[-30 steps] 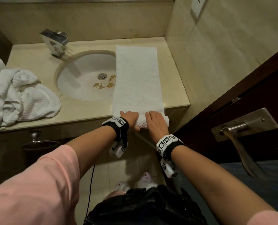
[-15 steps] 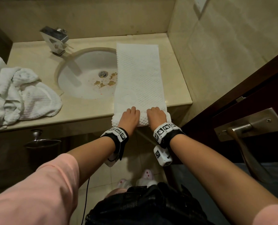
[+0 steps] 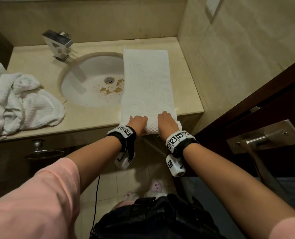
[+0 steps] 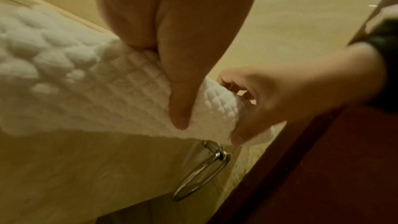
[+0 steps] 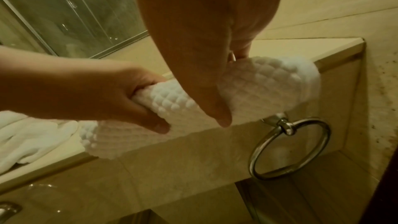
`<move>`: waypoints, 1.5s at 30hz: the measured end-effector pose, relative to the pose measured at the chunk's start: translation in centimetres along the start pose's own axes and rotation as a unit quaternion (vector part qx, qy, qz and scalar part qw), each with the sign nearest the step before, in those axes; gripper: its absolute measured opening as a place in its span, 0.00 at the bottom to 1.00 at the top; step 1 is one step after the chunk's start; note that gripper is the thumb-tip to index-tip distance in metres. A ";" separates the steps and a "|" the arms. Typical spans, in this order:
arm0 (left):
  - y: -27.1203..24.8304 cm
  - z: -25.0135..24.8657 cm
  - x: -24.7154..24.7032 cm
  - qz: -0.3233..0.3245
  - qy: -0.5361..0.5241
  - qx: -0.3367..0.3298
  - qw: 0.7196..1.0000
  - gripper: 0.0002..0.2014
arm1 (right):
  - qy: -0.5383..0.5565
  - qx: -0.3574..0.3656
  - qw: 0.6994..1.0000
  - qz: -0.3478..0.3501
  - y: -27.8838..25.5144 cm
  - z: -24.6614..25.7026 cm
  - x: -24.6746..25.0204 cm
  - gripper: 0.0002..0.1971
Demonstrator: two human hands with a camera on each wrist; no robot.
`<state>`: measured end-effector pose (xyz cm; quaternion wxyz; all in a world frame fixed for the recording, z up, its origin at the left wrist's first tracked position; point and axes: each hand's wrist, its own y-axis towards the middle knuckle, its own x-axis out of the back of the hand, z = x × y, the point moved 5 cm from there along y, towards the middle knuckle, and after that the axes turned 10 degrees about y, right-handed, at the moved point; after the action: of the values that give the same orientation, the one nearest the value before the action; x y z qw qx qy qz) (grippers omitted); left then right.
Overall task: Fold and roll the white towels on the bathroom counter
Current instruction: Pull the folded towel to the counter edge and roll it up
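A long folded white waffle towel (image 3: pixel 146 83) lies on the beige counter (image 3: pixel 98 118), from the back wall to the front edge, its left side over the sink's rim. Its near end is rolled into a small roll (image 3: pixel 152 126) (image 4: pixel 217 98) (image 5: pixel 170 101) at the counter's front edge. My left hand (image 3: pixel 137 120) (image 5: pixel 120 94) grips the left part of the roll, fingers over the top and thumb underneath. My right hand (image 3: pixel 165 120) (image 4: pixel 258 101) grips the right part in the same way.
A heap of crumpled white towels (image 3: pixel 17 102) lies at the counter's left end. The round sink (image 3: pixel 91 83) with a chrome faucet (image 3: pixel 58 44) lies left of the folded towel. A metal towel ring (image 5: pixel 288 147) hangs below the counter edge. A dark door with a lever handle (image 3: pixel 257 147) stands at right.
Both hands have moved forward with the roll, from below the counter edge up onto it, and the roll has grown a little thicker. The camera has shifted slightly.
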<state>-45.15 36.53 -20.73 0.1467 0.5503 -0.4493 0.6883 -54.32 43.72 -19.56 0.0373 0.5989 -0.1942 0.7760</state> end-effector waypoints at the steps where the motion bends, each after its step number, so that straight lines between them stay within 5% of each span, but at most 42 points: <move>1: 0.2 0.2 0.0 0.006 -0.013 -0.001 1.000 0.20 | -0.001 0.007 1.000 -0.011 -0.1 -0.1 -0.1 0.26; 8: 0.4 0.7 0.3 -0.010 -0.021 -0.003 1.000 0.29 | -0.005 0.031 0.999 0.010 -0.3 0.0 -0.6 0.20; 17: 0.3 -0.4 1.1 0.028 -0.002 -0.009 1.000 0.25 | -0.023 0.013 0.996 0.089 1.3 -0.3 0.2 0.17; 22: 0.4 -0.4 1.3 0.049 -0.033 0.015 0.998 0.38 | 0.007 -0.044 0.980 0.194 2.9 -0.5 0.7 0.32; 26: 0.2 -0.3 1.1 0.067 -0.026 0.032 0.997 0.49 | 0.011 -0.096 0.964 0.246 4.1 -0.6 0.1 0.31; 29: 0.2 -0.6 1.0 0.085 -0.008 0.027 0.996 0.53 | 0.022 -0.116 0.954 0.274 9.5 -4.4 -6.1 0.46; 31: 0.2 -0.4 0.9 0.081 -0.020 0.033 0.996 0.50 | 0.045 -0.102 0.959 0.262 13.1 -6.3 -9.8 0.42; 33: 0.3 0.0 0.8 0.069 -0.040 0.038 0.996 0.45 | 0.047 -0.101 0.950 0.292 11.3 -4.0 -6.1 0.33; 36: 0.6 0.3 0.8 0.060 -0.045 0.026 0.997 0.37 | 0.025 -0.087 0.962 0.257 9.5 -2.7 -3.4 0.23; 38: 0.8 0.5 1.2 0.068 -0.040 0.018 0.997 0.34 | -0.021 -0.083 0.971 0.222 6.4 -0.7 -0.3 0.26; 41: 1.3 0.9 1.7 0.082 -0.023 -0.006 0.996 0.31 | -0.031 -0.015 0.994 0.107 2.5 1.4 1.4 0.21; 45: 1.8 1.3 2.0 0.095 -0.003 -0.016 0.995 0.32 | 0.014 0.077 0.992 -0.095 -0.7 2.1 0.8 0.28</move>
<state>-46.31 33.93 -19.82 0.0879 0.5043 -0.5111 0.6905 -52.38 43.51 -18.22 0.0672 0.6048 -0.0758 0.7899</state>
